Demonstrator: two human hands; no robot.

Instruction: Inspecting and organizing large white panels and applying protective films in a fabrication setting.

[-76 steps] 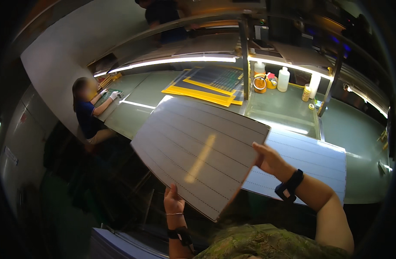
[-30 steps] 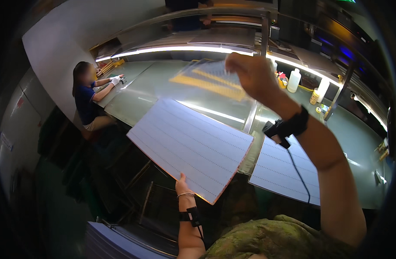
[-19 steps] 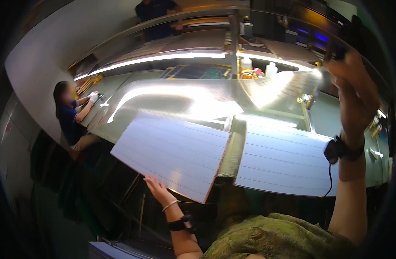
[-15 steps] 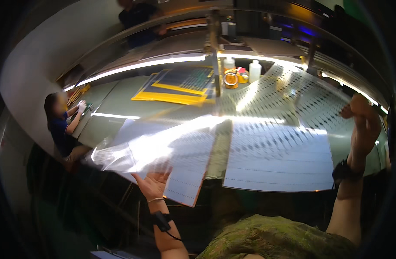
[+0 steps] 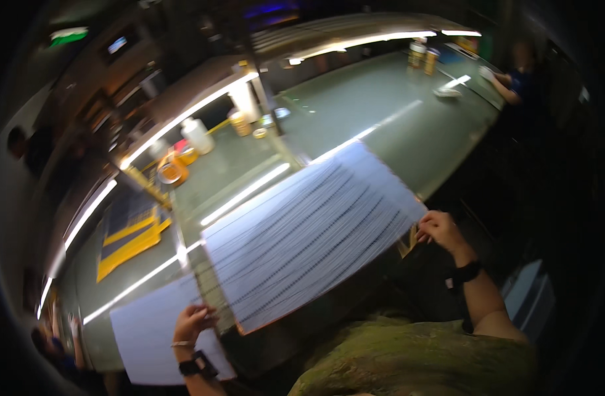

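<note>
A clear film sheet with rows of dark marks lies over, or just above, a white panel on the bench. Its outline is hard to see against the panel. My left hand is closed in a pinch at the film's near left side, above a second white panel. At the panel's right corner, my right hand pinches the film's edge, with a small yellowish strip just below the fingers. Motion blur hides the exact fingertip contact.
Yellow-edged dark sheets lie at the left of the green bench. Orange tape rolls and a white bottle stand behind. Posts carry a lit shelf. One person works at far right, another at lower left.
My view has turned to the right. The film, raised and glaring over both panels before, is now down at the right panel. My hands have come lower, and the left has gone from spread to pinched.
</note>
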